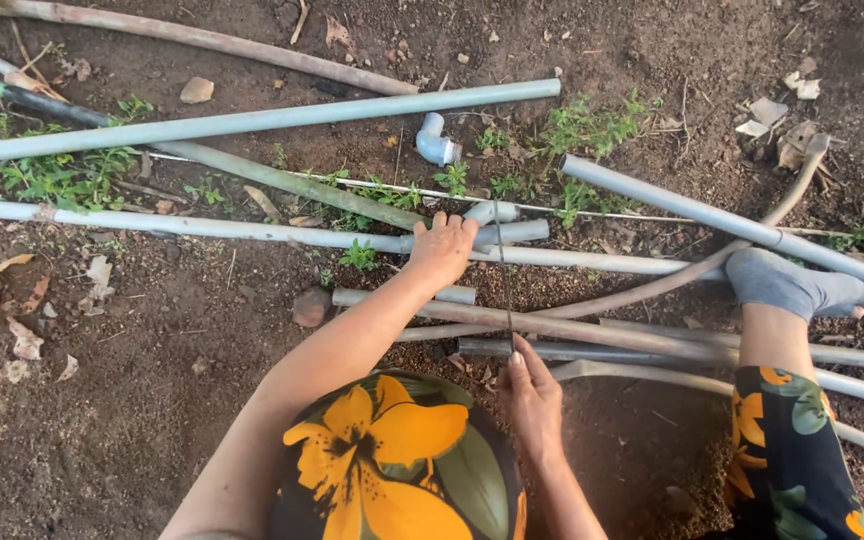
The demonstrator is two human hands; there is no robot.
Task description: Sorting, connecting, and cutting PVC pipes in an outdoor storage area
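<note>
Right hand [530, 395], nearest, grip pinching one thin saw blade [503, 275] that stands across a grey pipe [252, 230]. Left hand [442, 250] presses that pipe beside the blade, fingers curled over it. One elbow fitting [435, 140] lies beyond; one socked foot [792, 285] rests right of the blade.

elbow fitting [435, 140] | stone [196, 90] (on soil) | dry leaves [779, 118] | weeds [67, 175]
</note>
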